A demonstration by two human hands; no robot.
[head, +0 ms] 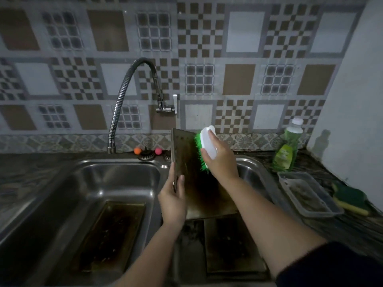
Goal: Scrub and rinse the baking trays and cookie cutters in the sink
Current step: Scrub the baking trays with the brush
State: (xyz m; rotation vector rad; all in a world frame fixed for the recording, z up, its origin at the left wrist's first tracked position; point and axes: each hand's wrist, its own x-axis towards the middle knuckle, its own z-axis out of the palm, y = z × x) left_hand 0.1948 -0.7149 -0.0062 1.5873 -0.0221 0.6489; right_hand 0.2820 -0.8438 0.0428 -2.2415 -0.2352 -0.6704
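Left hand gripping baking tray edge, tray upright over sink divider, right hand clasping green-bristled scrub brush against tray face

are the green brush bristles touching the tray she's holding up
Touching: the head view shows the brush bristles splayed against the held tray.

looks like a home kitchen: double steel sink set in a dark counter, bendy tap, patterned tile wall, green dish soap bottle and sponge toward the counter's right edge
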